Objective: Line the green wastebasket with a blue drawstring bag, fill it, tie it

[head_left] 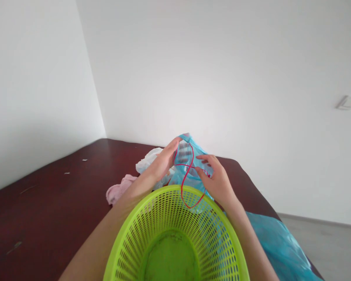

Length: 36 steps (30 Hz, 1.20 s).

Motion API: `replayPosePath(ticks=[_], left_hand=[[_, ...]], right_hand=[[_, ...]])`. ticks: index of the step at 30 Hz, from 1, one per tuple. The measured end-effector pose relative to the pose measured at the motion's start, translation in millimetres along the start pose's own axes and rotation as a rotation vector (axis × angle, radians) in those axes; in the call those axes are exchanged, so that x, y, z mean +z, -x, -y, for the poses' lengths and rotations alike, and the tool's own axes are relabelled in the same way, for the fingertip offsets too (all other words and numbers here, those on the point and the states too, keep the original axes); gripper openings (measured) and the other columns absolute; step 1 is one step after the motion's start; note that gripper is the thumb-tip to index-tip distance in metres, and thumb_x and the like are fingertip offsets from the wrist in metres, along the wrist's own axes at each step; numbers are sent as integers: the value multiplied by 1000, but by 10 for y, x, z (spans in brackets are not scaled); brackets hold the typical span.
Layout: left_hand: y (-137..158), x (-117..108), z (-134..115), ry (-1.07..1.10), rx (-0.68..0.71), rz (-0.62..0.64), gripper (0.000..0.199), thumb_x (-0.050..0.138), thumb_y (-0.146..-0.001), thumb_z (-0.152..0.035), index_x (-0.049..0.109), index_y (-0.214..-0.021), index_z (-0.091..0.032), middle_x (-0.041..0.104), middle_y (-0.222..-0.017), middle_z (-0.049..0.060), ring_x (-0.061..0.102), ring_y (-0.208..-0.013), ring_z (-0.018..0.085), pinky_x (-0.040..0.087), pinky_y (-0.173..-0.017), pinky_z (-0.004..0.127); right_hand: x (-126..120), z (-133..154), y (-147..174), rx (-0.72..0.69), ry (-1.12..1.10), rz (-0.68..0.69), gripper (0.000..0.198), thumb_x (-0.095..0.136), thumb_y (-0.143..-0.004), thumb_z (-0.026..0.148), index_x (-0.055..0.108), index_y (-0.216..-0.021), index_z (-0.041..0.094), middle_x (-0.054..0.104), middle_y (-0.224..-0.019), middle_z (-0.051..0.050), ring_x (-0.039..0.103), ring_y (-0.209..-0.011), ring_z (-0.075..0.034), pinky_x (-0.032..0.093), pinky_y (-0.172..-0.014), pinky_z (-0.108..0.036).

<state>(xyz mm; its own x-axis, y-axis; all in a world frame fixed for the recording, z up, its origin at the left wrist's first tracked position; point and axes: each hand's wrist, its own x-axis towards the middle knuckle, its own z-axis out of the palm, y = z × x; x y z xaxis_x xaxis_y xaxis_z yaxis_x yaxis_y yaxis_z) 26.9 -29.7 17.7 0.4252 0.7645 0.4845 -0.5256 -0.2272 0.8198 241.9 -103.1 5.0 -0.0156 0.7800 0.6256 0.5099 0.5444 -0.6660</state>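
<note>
Dark red counter (61,207), beneath | green basket (172,255), 6 o'clock | blue bag (197,150), basket's 12 o'clock | left hand (165,158), grip spread behind film; right hand (219,177), thumb and fingertips parted, cannot tell whether pinching | red cord (190,166), looped | step, judged: working bag's mouth; next move calls for cord kept untangled

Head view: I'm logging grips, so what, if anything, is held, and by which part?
A blue bag, held up at its upper edge over the left hand; whether the right hand grips it cannot be told.

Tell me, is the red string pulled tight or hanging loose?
Loose: the red string droops in a curved loop below the right hand.
</note>
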Motion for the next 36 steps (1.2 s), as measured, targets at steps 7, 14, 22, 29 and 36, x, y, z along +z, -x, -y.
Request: replayPosePath(ticks=[7,14,22,29,36], left_hand=[[-21,-132,-70,-119,-45,-250,52,87,-95,-68,80,-118,-21,80,-111,8,73,-95,21,59,-81,30],[-36,-384,-171,-432,26,-438,41,82,-95,-60,68,-87,-22,64,-80,-1,60,-72,15,52,-67,26],[-92,-577,-71,-593,95,-444,34,85,-88,-44,72,-110,-22,74,-87,1,68,-74,17,52,-65,27],[-98,-638,-60,-618,109,-561,25,68,-94,-37,82,-108,-21,76,-87,4,71,-82,19,50,-68,26],[-49,-424,-151,-506,64,-457,23,71,-90,-34,84,-102,-21,79,-93,6,73,-89,22,55,-75,30]], right_hand=[[33,-131,12,195,-98,248,27,77,-101,50,78,-108,23,53,-67,6,46,-64,-16,35,-64,-34],[-214,-89,-21,322,-191,335,67,76,-99,80,64,-67,22,46,-63,3,34,-61,-12,23,-57,-31],[-290,-36,-94,330,-770,-270,60,97,-90,63,58,-71,22,35,-59,10,24,-49,-6,17,-49,-27],[-435,-122,-114,216,-949,-638,28,87,-98,43,67,-94,23,47,-71,9,35,-53,-7,37,-52,-24],[-344,-351,-114,229,-317,-702,52,79,-94,40,64,-142,28,69,-147,-14,72,-122,-27,62,-100,-44]])
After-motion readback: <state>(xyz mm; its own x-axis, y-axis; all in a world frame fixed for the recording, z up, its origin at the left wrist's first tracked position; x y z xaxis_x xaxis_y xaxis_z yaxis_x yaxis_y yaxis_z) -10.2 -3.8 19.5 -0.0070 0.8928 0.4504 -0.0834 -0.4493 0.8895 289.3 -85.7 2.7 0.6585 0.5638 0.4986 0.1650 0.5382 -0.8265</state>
